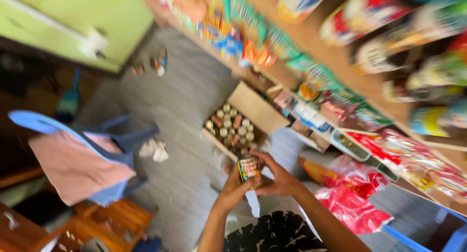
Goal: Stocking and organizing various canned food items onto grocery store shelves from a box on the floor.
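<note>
Here: one tin can (248, 168), clasped by left hand (232, 189) and right hand (278, 176) (blurred, seemingly upright), near open carton's (258, 108) edge; bare floor (185, 111) leftward.

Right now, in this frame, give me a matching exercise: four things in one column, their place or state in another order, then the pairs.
Things:
1. small tin can
2. open cardboard box
3. blue plastic chair
4. red plastic bag

Places or states:
A. on the floor below the shelves, right of the hands
B. draped with a pink cloth
C. held between the left hand and the right hand
D. on the floor, filled with cans

Pairs: 1-C, 2-D, 3-B, 4-A
</note>
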